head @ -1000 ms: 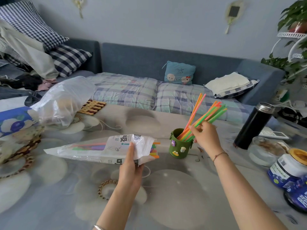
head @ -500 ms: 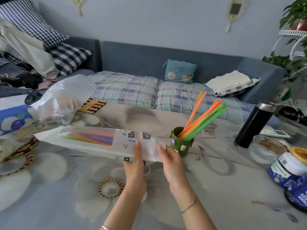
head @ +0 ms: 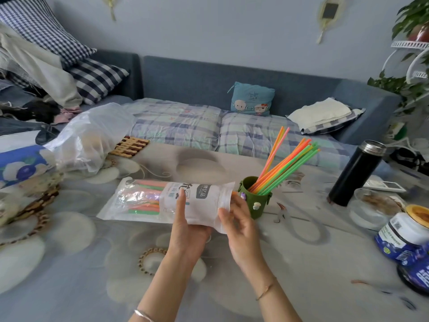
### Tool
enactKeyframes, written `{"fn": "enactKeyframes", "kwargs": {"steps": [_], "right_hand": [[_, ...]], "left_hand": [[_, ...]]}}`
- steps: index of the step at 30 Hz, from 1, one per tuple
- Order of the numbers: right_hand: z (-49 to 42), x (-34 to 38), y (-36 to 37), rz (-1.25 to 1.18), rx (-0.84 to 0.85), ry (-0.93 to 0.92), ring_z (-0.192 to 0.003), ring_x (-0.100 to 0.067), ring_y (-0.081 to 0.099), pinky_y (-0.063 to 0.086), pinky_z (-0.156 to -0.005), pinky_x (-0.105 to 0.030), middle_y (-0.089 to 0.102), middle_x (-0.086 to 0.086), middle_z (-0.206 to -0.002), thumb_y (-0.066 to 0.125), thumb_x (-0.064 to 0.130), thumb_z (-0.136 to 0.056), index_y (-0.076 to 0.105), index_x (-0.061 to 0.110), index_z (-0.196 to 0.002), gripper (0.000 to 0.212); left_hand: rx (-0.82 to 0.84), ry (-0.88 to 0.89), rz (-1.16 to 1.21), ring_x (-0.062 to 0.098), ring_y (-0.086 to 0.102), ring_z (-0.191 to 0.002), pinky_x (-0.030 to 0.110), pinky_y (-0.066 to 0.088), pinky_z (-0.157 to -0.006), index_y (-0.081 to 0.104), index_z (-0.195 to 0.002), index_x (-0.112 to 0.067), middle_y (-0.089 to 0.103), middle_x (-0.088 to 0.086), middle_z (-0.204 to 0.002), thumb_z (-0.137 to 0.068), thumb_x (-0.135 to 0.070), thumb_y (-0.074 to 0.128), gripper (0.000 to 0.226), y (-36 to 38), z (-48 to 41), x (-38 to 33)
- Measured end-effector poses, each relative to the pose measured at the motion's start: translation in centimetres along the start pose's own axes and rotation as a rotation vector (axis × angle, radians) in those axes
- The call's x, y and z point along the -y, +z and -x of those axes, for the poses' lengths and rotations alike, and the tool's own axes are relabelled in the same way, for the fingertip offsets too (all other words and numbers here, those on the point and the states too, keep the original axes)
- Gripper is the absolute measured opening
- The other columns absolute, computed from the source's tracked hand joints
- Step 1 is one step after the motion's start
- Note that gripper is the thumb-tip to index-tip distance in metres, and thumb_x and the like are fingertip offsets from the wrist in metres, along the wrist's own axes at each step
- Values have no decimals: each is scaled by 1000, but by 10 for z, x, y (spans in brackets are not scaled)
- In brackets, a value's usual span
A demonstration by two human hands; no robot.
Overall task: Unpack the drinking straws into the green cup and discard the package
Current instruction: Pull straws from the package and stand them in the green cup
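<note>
Both hands now meet at the packet (head: 167, 203): left hand (head: 185, 226) grips it, right hand (head: 239, 219) pinches its open end beside the green cup (head: 255, 198). Mid-unpacking; next, draw out the remaining straws (head: 146, 201).

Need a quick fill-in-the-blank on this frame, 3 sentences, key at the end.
1. The straws already unpacked stand in the ____ cup.
2. The package, held by the left hand with the right hand at its open end, still has ____ inside.
3. The tall black flask stands to the ____ of the cup.

Missing words: green; straws; right
</note>
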State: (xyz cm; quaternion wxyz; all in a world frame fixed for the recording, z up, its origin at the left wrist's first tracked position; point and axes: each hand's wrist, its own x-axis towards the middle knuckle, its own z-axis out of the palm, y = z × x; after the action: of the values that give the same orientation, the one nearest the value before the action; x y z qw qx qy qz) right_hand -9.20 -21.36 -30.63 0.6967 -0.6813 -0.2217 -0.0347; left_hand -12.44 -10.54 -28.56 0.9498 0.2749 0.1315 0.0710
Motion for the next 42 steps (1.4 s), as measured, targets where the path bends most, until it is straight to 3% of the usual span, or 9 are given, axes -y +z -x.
{"fn": "enactKeyframes", "kwargs": {"steps": [5, 11, 15, 19, 26, 33, 37, 39, 42], "right_hand": [[7, 2, 7, 35, 22, -69, -126, -9, 48, 40, -102, -23, 52, 0, -131, 63, 39, -80, 63, 23, -105, 30], [1, 13, 6, -820, -132, 485, -112, -20, 59, 47, -93, -35, 63, -8, -126, 37, 42, -95, 56, 16, -121, 42], [0, 8, 2, -960, -99, 612, -112, -29, 60, 50, -90, -41, 65, -16, -123, 30, 43, -97, 58, 12, -125, 50], [-1, 2, 2, -856, -155, 584, -111, -27, 62, 52, -89, -38, 65, -14, -122, 38, 31, -97, 57, 13, -125, 38], [2, 3, -8, 60, -165, 163, -84, -12, 64, 55, -65, -25, 62, -2, -96, 46, 22, -96, 49, 28, -97, 6], [-10, 19, -23, -16, -119, 94, -52, -2, 53, 43, -54, -19, 59, 8, -63, 54, 17, -92, 54, 18, -81, 12], [-18, 44, -42, -236, -360, 30, -45, 1, 45, 36, -42, -12, 58, 11, -54, 51, 12, -93, 52, 16, -75, 19], [-18, 51, -46, -322, -416, 64, -40, -1, 38, 31, -38, -12, 53, 12, -49, 53, 16, -92, 51, 17, -76, 16], [-16, 48, -39, -312, -298, 183, -38, -4, 35, 27, -36, -16, 47, 12, -46, 64, 33, -82, 55, 20, -84, 16]], "left_hand": [[-23, 163, 3, 21, 67, -98, 39, 55, -89, 56, -128, -12, 68, 9, -110, -84, -37, 61, 51, -7, -6, -13], [-144, 416, -353, 16, 72, -98, 28, 59, -79, 66, -113, -15, 77, 2, -106, -73, -18, 74, 41, 0, 4, -6], [-115, 455, -505, 12, 75, -85, 21, 58, -66, 71, -101, -16, 79, 0, -95, -76, -6, 76, 28, 7, 8, 4], [-163, 440, -459, 16, 74, -93, 25, 59, -69, 69, -111, -13, 78, 4, -102, -77, -10, 76, 35, 7, 6, 6], [-198, 244, -156, 11, 73, -80, 28, 58, -57, 66, -109, -21, 76, 1, -99, -90, -22, 63, 19, -2, 1, 7], [-162, 106, -8, 28, 68, -96, 43, 59, -69, 56, -131, -12, 67, 16, -123, -91, -34, 58, 46, -4, -4, -2], [-133, 96, 115, 29, 74, -66, 51, 53, -77, 61, -106, -8, 76, 17, -80, -98, -35, 50, 30, -6, -3, -17], [-165, 91, 147, 30, 72, -74, 55, 51, -82, 60, -108, -9, 75, 16, -88, -97, -29, 53, 24, -7, -5, -19], [-197, 71, 130, 29, 67, -90, 47, 59, -64, 57, -122, -12, 69, 14, -107, -95, -25, 56, 30, -5, -5, -14]]}}
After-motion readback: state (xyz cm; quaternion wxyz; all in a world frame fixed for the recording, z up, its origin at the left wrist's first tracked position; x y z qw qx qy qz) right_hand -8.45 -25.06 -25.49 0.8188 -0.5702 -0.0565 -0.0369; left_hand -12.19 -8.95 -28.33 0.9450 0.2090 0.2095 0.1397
